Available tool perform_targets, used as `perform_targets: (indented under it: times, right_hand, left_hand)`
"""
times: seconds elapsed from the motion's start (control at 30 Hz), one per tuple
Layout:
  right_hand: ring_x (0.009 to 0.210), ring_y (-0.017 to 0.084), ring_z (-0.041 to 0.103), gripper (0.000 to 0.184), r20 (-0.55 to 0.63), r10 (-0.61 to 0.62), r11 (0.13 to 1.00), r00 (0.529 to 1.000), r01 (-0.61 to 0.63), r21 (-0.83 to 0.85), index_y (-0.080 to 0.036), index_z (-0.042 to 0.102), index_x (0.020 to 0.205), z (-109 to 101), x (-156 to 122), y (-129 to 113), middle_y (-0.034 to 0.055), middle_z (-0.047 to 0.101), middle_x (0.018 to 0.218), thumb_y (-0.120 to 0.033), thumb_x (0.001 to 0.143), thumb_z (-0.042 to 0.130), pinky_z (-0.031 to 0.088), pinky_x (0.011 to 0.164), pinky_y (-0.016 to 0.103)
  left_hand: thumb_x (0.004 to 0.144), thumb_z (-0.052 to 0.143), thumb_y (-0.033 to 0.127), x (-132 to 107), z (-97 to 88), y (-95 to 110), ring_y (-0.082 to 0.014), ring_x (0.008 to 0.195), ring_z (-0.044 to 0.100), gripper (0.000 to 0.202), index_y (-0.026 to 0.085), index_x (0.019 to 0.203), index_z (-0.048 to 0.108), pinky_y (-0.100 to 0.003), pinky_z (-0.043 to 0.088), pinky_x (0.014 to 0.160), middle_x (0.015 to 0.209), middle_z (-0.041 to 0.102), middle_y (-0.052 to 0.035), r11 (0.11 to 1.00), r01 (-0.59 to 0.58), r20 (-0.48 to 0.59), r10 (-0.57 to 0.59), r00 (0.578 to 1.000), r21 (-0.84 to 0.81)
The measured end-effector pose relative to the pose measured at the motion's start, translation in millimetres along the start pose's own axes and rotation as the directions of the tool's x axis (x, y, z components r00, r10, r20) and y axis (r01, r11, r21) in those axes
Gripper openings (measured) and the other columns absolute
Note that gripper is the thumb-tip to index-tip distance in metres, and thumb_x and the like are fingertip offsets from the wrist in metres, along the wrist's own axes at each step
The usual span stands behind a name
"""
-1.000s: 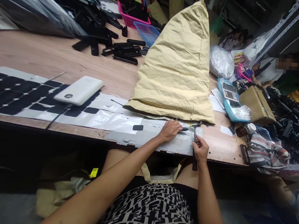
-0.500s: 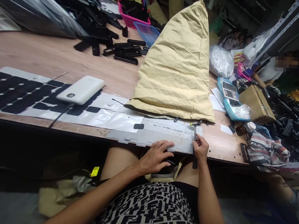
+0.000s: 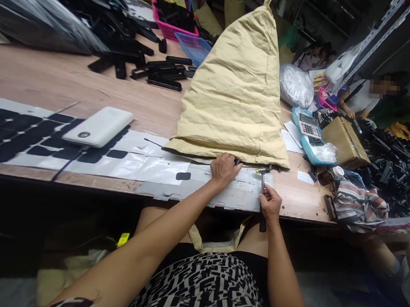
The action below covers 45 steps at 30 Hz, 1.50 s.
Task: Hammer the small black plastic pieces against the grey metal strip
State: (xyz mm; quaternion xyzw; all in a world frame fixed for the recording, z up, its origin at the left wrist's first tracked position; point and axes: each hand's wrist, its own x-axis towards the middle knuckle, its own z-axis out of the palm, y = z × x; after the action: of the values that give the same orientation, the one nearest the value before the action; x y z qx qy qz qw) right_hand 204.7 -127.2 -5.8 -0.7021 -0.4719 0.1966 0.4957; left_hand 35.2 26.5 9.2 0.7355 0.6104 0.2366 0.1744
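Note:
My left hand (image 3: 225, 170) is at the front edge of a large pale-yellow cloth bag (image 3: 234, 90), fingers curled and closed at a small black part (image 3: 237, 163), mostly hidden by the fingers. In my right hand (image 3: 271, 203) is a small hammer (image 3: 263, 185) with a dark handle, held upright. Its head, with a yellow-green face, lies close to the bag's front edge. Under both hands a grey metal plate (image 3: 195, 191) runs along the table's front edge.
A white power bank (image 3: 99, 126) lies on a black-patterned sheet (image 3: 13, 133) at left. Black parts (image 3: 165, 71) are piled behind. To the right are a calculator (image 3: 308, 126), a cardboard box (image 3: 346, 142) and a striped cloth (image 3: 359, 204). A person (image 3: 361, 96) sits beyond.
My left hand has moved from the table's front edge up to the bag's front edge and closed at the small black part. My right hand keeps the hammer in nearly the same place.

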Motion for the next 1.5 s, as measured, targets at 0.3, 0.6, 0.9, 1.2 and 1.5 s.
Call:
perform_targets:
  times: [0.3,0.6,0.9,1.2,1.5]
  right_hand:
    - [0.064,0.012,0.051,0.049,0.019,-0.021,1.0,1.0,0.021,-0.015,-0.014,0.075,0.12,-3,-1,-10,0.0038,0.065,0.085,-0.028,0.075,0.065,0.049,0.059,0.026]
    - [0.064,0.013,0.051,0.045,0.059,-0.06,0.997,0.996,0.063,-0.04,-0.017,0.075,0.118,-5,-2,-14,0.0025,0.063,0.083,-0.027,0.076,0.064,0.049,0.06,0.026]
    - [0.07,0.016,0.056,0.043,0.113,-0.257,0.952,0.96,0.271,-0.144,-0.02,0.073,0.121,-8,-4,-23,0.0037,0.065,0.085,-0.022,0.079,0.061,0.052,0.069,0.03]
    - [0.069,0.016,0.056,0.044,0.123,-0.265,0.949,0.956,0.281,-0.145,-0.021,0.072,0.123,-8,0,-29,0.003,0.065,0.085,-0.022,0.08,0.06,0.051,0.067,0.029]
    - [0.069,0.014,0.055,0.044,0.137,-0.102,0.995,0.985,0.1,0.023,-0.02,0.075,0.117,2,1,-15,0.0019,0.067,0.085,-0.026,0.075,0.064,0.05,0.064,0.028]
  left_hand:
    - [0.087,0.068,0.034,-29,4.5,-24,-0.0273,0.097,0.057,0.018,0.021,0.097,0.076,-0.04,0.043,0.084,0.094,0.068,-0.008,0.919,-0.373,0.086,0.384,0.919,-0.126]
    - [0.086,0.068,0.037,-17,10.5,-22,-0.024,0.093,0.056,0.019,0.025,0.097,0.077,-0.039,0.039,0.083,0.095,0.07,-0.0034,0.909,-0.339,0.165,0.383,0.909,-0.242]
    - [0.088,0.067,0.037,-12,9.2,-23,-0.0238,0.093,0.055,0.021,0.024,0.102,0.077,-0.038,0.036,0.082,0.096,0.068,-0.0051,0.891,-0.394,0.171,0.434,0.884,-0.226]
    - [0.088,0.067,0.037,-13,10.5,-24,-0.0235,0.094,0.055,0.02,0.024,0.101,0.077,-0.038,0.036,0.082,0.095,0.067,-0.0048,0.889,-0.389,0.161,0.433,0.887,-0.242]
    - [0.088,0.066,0.036,-12,9.2,-22,-0.0238,0.094,0.055,0.018,0.025,0.099,0.076,-0.038,0.036,0.081,0.094,0.067,-0.0048,0.895,-0.384,0.169,0.424,0.89,-0.227]
